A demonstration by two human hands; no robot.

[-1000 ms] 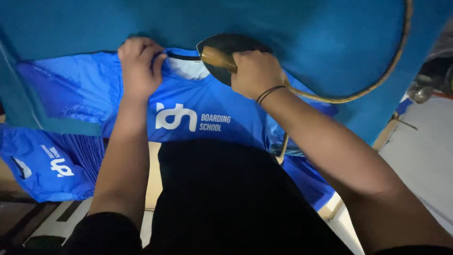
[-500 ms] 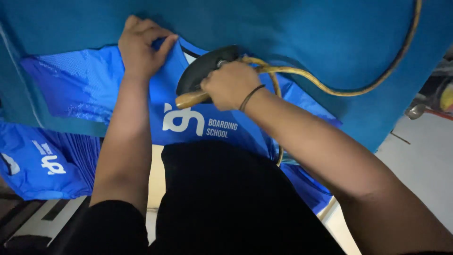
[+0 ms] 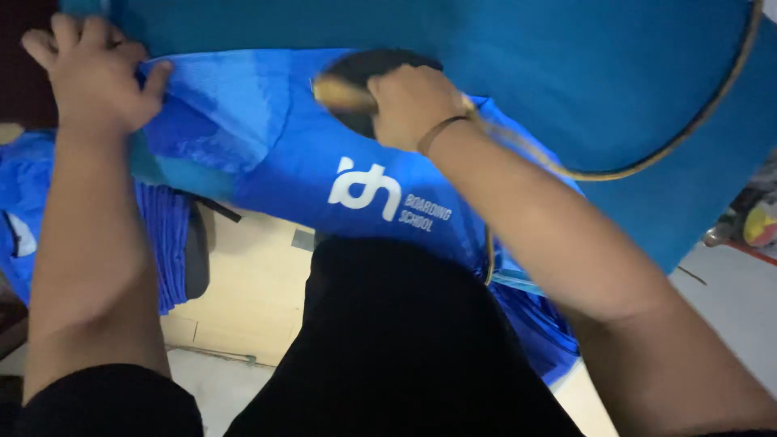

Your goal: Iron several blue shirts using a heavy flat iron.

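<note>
Dim, soft indoor light; motion blur smears the whole view.

We look down on a worktop (image 3: 615, 73) covered in a smooth teal-blue cloth, which fills the upper part of the view and ends in a slanting edge on the right. Below it we see a pale, cream-coloured floor (image 3: 243, 283), marked by a small dark square patch (image 3: 303, 239). At the right the floor (image 3: 728, 307) turns light grey, with a thin red line across it. The far upper left corner is dark. The light is dim and even.
</note>
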